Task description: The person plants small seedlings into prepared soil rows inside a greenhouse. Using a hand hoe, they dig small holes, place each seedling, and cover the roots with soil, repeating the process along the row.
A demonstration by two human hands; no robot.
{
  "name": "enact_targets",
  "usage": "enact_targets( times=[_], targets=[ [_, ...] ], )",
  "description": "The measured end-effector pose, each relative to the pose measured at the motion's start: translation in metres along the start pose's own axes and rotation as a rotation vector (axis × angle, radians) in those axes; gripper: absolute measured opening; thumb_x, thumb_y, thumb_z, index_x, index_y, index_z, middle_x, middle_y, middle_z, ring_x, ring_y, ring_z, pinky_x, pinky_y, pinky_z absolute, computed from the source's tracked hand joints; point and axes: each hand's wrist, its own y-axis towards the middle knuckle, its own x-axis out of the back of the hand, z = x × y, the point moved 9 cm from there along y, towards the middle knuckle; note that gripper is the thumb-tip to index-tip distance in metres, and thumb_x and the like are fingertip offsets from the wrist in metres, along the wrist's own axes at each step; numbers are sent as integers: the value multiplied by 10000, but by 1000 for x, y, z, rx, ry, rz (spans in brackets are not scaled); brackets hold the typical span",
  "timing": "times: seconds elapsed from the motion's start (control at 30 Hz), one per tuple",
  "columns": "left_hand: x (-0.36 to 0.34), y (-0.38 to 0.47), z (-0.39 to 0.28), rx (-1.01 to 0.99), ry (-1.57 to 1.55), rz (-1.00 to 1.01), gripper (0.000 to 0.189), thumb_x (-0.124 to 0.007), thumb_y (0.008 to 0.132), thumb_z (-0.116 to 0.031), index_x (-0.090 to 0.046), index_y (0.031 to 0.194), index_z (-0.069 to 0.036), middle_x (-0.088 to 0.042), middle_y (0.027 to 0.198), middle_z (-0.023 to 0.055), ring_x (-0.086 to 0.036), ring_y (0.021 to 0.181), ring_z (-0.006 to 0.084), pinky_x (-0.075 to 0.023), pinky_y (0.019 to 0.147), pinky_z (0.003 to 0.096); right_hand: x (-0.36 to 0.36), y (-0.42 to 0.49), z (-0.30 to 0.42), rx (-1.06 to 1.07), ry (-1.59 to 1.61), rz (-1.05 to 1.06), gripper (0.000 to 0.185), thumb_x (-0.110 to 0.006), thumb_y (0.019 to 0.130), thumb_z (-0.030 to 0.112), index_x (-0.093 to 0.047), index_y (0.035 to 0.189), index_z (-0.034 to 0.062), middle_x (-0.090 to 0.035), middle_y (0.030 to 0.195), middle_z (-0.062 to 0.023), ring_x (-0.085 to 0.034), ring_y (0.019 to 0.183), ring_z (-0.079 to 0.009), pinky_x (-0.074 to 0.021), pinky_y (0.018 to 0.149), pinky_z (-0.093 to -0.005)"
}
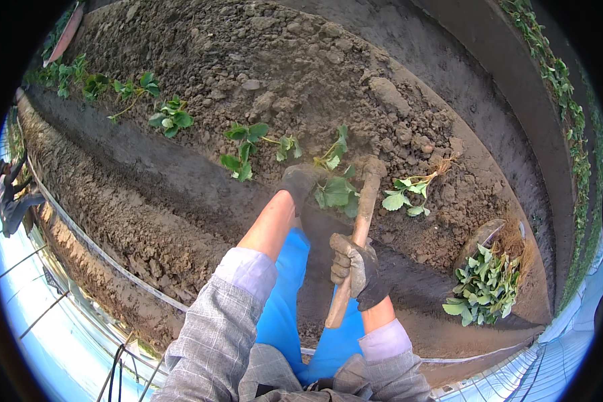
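My right hand [357, 269], in a dirty dark work glove, is wrapped around the wooden handle [366, 208] of a hand tool. The handle's far end is caked with soil, and the tool's head cannot be made out. My left hand [301, 182], also gloved, is down at the soil beside a leafy strawberry plant [335, 191]. Its fingers are hidden, so I cannot tell whether they grip the stem. To the right, a loose strawberry seedling [412, 191] with bare roots lies on the soil.
A bunch of bare-root seedlings [482, 291] lies at the right. Several strawberry plants [171, 116] stand in a row along the cloddy soil bed [281, 65] to the left. A dark furrow [145, 156] runs beside it. Another person [12, 196] is at the far left.
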Motion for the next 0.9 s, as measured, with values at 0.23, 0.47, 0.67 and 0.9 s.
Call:
enact_targets(
  times=[0.23,0.47,0.67,0.9],
  targets=[
    [-6,0,-16,-241,13,121,112,-691,760,-55,-683,861,-6,-688,860,77,-636,743,156,-518,648,284,-17,25,25,-12,-46,-25,193,-513,882,160,-499,689,165,-281,518,98,-296,415,-49,-277,409,-217],
    [-6,-23,-1,-78,-100,45,193,-672,835,-167,-656,998,-64,-680,895,73,-635,697,130,-499,550,243,-7,21,49,-44,-47,-14,166,-532,894,161,-506,729,156,-328,534,95,-341,428,-49,-297,406,-219],
    [45,-120,16,-329,-269,-285,331,-614,881,-90,-542,1193,-2,-619,927,45,-582,761,113,-483,646,226,11,-29,57,93,-30,179,190,-509,904,185,-471,718,179,-273,552,100,-284,434,-35,-248,413,-205],
    [-88,-184,-19,-1035,82,-310,180,-619,864,-30,-630,1037,17,-643,1039,82,-594,898,115,-486,806,255,149,-131,60,390,-80,-228,180,-637,817,176,-504,792,57,-357,503,38,-348,371,-92,-303,360,-258]
  ],
)
